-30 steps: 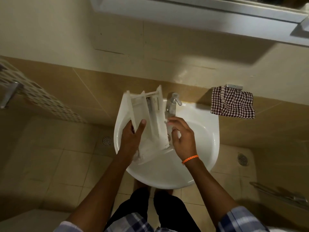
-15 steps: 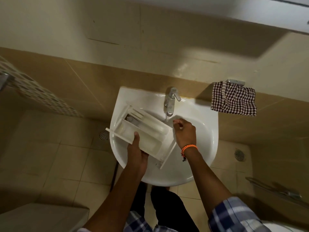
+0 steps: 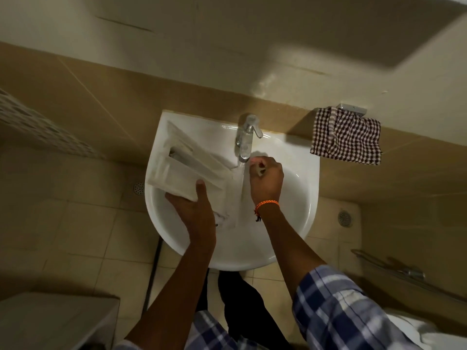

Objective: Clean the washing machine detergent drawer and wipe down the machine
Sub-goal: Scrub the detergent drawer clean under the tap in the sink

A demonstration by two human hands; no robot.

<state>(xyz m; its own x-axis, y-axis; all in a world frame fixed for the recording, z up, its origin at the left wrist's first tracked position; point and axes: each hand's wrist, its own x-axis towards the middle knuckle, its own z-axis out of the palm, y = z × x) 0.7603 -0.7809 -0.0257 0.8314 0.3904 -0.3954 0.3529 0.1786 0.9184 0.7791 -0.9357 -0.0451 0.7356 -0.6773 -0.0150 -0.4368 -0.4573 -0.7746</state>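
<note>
Two bare hands over one white sink (image 3: pixel 300 223); no brand, label or readable writing anywhere. One white detergent drawer (image 3: pixel 187 170), lying tilted across the basin's left side, several open compartments facing up. Left hand (image 3: pixel 195 210) clamped on the drawer's near edge, thumb on top. Right hand (image 3: pixel 266 180) apart from the left, curled closed on something small and pale, not identifiable, just beside the running water. One chrome tap (image 3: pixel 247 136) directly beyond the right hand, stream falling between both hands. One checked cloth (image 3: pixel 346 136) hanging on the wall, well right of the right hand. One orange wristband (image 3: pixel 267 204) on the right wrist. Two floor drains (image 3: pixel 344 218), one left, one right
</note>
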